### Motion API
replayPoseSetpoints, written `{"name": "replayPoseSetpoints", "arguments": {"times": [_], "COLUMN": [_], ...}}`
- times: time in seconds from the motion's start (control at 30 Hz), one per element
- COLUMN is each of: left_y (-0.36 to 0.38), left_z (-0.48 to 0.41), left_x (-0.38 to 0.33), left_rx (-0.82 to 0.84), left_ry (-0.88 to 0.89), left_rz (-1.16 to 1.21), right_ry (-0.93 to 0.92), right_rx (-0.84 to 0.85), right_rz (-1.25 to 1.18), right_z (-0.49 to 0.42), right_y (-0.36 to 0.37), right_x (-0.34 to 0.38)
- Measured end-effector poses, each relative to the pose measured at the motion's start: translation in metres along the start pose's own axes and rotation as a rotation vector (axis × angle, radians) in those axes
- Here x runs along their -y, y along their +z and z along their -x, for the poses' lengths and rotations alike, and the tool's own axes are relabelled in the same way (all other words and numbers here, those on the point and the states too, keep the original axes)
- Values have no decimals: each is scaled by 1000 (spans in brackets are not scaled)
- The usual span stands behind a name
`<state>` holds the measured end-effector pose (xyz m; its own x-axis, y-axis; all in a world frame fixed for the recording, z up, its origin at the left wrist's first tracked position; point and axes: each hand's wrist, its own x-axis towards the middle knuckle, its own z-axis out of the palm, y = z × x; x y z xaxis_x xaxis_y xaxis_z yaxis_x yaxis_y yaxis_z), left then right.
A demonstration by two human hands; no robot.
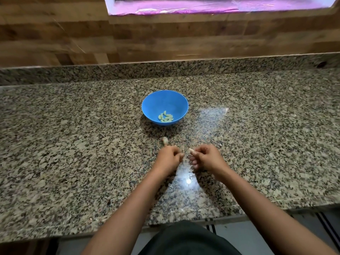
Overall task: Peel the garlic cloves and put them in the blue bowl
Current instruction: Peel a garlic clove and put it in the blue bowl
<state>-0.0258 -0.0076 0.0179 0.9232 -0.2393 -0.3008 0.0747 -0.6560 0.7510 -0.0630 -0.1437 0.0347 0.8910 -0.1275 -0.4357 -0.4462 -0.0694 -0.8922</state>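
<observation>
A blue bowl [165,100] stands on the granite counter and holds several peeled garlic cloves [165,117] at its bottom. Nearer to me, an unpeeled garlic clove [165,140] lies on the counter just beyond my left hand. My right hand [206,157] pinches a pale garlic clove [192,151] at its fingertips. My left hand [169,156] has its fingers curled, a small gap away from the right hand; whether it holds a bit of skin is unclear through the blur.
The speckled granite counter [73,144] runs left and right, with a raised granite lip and a wooden wall [128,37] behind. Its front edge [184,220] lies close to my body. Small scraps of garlic skin lie around my hands.
</observation>
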Motion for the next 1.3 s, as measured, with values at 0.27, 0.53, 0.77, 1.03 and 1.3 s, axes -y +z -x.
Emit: {"name": "replayPoseSetpoints", "arguments": {"times": [0.27,0.53,0.77,1.03,1.3], "left_y": [-8,-2,-3,-2,0], "left_z": [-7,-13,-18,-22,-21], "left_x": [-11,-15,-27,-23,-26], "left_rx": [5,9,214,133,133], "left_ry": [134,47,-222,-115,-116], "left_rz": [104,510,764,668,663], "right_ry": [-131,-14,-438,-325,-321], "right_rx": [18,176,-173,-1,-18], "right_rz": [249,-151,506,289,42], "right_z": [-6,-9,-14,-13,-20], "right_y": [-5,-13,-15,-21,-23], "right_x": [1,7,-7,1,-4]}}
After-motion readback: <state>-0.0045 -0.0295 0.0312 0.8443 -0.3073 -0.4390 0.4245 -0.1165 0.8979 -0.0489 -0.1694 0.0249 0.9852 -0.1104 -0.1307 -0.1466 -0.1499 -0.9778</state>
